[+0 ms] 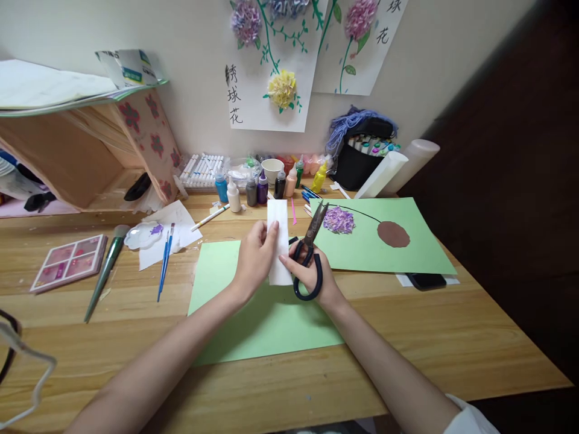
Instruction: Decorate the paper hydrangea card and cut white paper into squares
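A folded strip of white paper stands upright between my hands, above a green sheet on the wooden table. My left hand pinches its left side, thumb flat on the front. My right hand is closed around a pair of scissors with dark handles; the blades point up and away to the right. The right thumb also touches the paper's lower right edge. Some right fingers are hidden behind the scissors. Right of them lies another green sheet bearing a purple paper flower and a brown disc.
Several paint bottles and a marker box line the wall. On the left lie blue paintbrushes, a green-handled brush and a palette. A black pen holder and white paper rolls stand back right.
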Demonstrator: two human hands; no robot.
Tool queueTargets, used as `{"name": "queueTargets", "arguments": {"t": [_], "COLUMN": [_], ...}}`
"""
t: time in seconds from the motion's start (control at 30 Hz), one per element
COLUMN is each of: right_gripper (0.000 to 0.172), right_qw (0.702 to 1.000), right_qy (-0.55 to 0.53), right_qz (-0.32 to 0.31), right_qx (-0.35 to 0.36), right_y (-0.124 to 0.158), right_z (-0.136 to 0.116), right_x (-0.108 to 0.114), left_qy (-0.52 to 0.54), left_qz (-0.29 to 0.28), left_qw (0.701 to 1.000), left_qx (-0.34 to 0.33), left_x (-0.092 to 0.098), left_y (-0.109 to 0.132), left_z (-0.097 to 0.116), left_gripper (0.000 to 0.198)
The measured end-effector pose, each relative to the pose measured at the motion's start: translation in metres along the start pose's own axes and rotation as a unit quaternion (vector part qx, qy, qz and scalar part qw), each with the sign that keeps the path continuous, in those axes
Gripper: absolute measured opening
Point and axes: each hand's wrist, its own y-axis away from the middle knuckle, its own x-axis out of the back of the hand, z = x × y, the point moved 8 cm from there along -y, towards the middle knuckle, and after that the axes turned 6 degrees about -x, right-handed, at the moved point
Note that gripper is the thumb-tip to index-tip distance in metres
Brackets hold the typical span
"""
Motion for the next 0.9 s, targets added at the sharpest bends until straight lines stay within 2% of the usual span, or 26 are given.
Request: {"name": "queueTargets", "arguments": {"t": [0.13,0.37,0.6,0.73,0.83,0.9], "right_gripper": [0.029,0.040,0.042,0.041,0.051,0.058], "right_qw": [0.999,0.994,0.993,0.981,0.961,0.955], "right_qy": [0.016,-0.053,-0.079,-0.121,-0.138,-0.121], "right_qz": [0.033,-0.067,-0.049,-0.112,-0.183,-0.219], "right_qx": [0.017,-0.069,-0.068,-0.108,-0.157,-0.157], "right_y": [-0.002,0.004,0.005,0.012,0.027,0.037], "right_z": [-0.001,0.009,0.005,0.012,0.021,0.022], "right_x": [0.008,-0.015,-0.014,-0.030,-0.048,-0.056], "left_qy": [-0.010,-0.070,-0.102,-0.110,-0.128,-0.143], "left_qz": [-0.023,0.060,0.067,0.102,0.155,0.186], "left_qw": [1.000,0.996,0.992,0.987,0.978,0.970], "left_qx": [-0.011,-0.022,-0.031,-0.050,-0.064,-0.068], "left_x": [-0.007,0.012,0.021,0.038,0.059,0.071], "left_y": [0.005,0.002,-0.003,-0.012,-0.020,-0.024], "left_z": [0.001,0.002,0.005,0.010,0.014,0.016], "left_gripper": [0.030,0.028,0.027,0.026,0.026,0.025]}}
